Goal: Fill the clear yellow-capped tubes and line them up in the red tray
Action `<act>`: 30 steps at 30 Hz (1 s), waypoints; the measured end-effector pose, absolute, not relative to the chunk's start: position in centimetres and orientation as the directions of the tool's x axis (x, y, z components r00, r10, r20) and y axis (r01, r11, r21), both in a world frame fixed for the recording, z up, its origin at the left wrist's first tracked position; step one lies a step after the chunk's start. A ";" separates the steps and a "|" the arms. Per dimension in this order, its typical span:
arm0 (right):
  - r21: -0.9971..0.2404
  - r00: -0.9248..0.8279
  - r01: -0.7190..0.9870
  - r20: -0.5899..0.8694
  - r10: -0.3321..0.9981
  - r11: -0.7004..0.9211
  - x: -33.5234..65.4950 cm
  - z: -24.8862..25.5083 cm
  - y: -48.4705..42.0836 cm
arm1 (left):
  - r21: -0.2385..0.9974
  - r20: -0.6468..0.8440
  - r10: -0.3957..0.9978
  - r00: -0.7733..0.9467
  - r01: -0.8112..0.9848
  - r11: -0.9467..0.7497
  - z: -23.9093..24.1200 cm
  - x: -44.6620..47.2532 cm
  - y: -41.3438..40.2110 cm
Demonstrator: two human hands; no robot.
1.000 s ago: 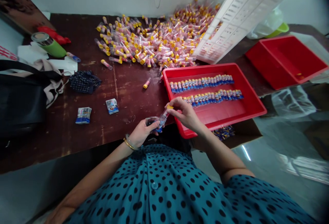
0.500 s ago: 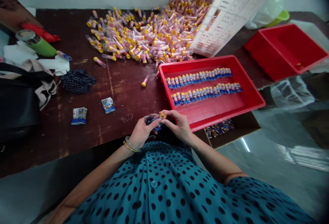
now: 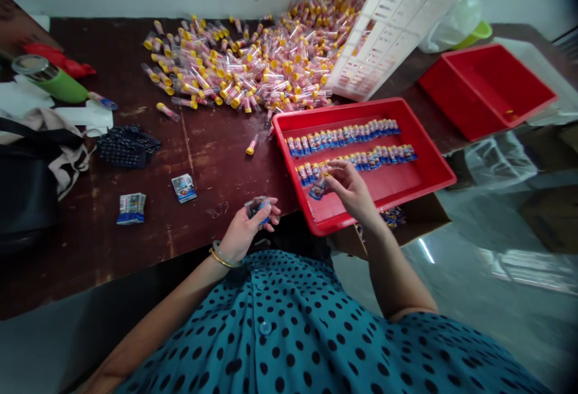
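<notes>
My left hand (image 3: pixel 248 224) is closed around a small stack of printed plastic sleeves (image 3: pixel 257 206) above the table's front edge. Over the near left part of the red tray (image 3: pixel 383 192), my right hand (image 3: pixel 350 188) pinches a small yellow-capped tube in a blue printed sleeve (image 3: pixel 317 189). Two rows of sleeved tubes (image 3: pixel 343 136) stand side by side in that tray; my right fingers hide part of the nearer row. A loose tube with a yellow cap (image 3: pixel 251 144) lies on the table left of the tray.
A large heap of yellow-capped clear tubes (image 3: pixel 253 68) covers the back of the brown table (image 3: pixel 149 249). A white perforated basket (image 3: pixel 383 32) leans beside it. Two sleeve stacks (image 3: pixel 131 208) lie left. A second red bin (image 3: pixel 487 90) stands right, an open cardboard box (image 3: pixel 424 222) below.
My hands have parted. The right one has moved right and up over the tray with the sleeved tube, while the left stays near the table edge holding the sleeves. The view has shifted slightly.
</notes>
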State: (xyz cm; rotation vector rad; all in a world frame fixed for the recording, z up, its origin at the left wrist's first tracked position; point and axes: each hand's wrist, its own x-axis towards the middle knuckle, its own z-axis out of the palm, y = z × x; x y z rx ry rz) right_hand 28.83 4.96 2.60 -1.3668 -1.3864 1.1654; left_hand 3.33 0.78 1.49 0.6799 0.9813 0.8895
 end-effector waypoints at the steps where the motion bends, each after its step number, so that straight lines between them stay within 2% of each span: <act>1: -0.937 -0.047 0.335 -0.121 0.992 -0.099 30.3 2.0 5.5 | 0.809 -0.419 0.869 0.265 -0.326 0.489 1.3 3.1 0.8; 4: -0.726 -0.045 0.634 -0.379 0.924 -0.266 32.3 -0.4 5.7 | 0.798 -0.441 0.859 0.261 -0.324 0.508 0.8 2.4 0.8; 6: -0.677 -0.058 0.669 -0.460 0.886 -0.308 32.0 -1.8 5.1 | 0.797 -0.451 0.856 0.255 -0.318 0.514 0.6 2.0 0.7; 9: -0.682 -0.119 0.670 -0.488 0.865 -0.293 31.0 -1.9 4.9 | 0.770 -0.485 0.844 0.228 -0.347 0.536 0.5 1.2 0.4; 12: -0.578 -0.157 0.805 -0.419 0.894 -0.130 30.2 0.2 7.2 | 0.729 -0.519 0.832 0.194 -0.408 0.550 0.0 0.2 0.3; 14: -0.500 -0.209 0.865 -0.288 0.935 0.040 28.4 2.0 10.1 | 0.716 -0.533 0.825 0.187 -0.419 0.558 -0.5 -0.5 0.3; 16: -0.462 -0.337 0.853 -0.130 0.933 0.244 24.9 2.9 13.4 | 0.726 -0.533 0.826 0.183 -0.402 0.558 -0.9 -0.8 0.5; 18: -0.390 -0.533 0.780 -0.008 0.846 0.488 20.0 2.7 16.5 | 0.744 -0.523 0.832 0.185 -0.377 0.551 -1.1 -0.8 0.7; 20: -0.201 -0.698 0.706 -0.033 0.716 0.679 14.9 1.4 19.1 | 0.747 -0.521 0.832 0.191 -0.368 0.553 -0.9 -0.6 0.7; 24: -0.083 -0.730 0.683 -0.101 0.676 0.725 9.0 -0.8 22.9 | 0.725 -0.528 0.833 0.165 -0.422 0.544 -0.2 -1.4 0.3; 30: 0.056 -0.642 0.745 -0.211 0.737 0.665 10.6 -0.7 26.2 | 0.763 -0.530 0.848 0.001 -0.435 0.478 -0.9 -4.5 0.0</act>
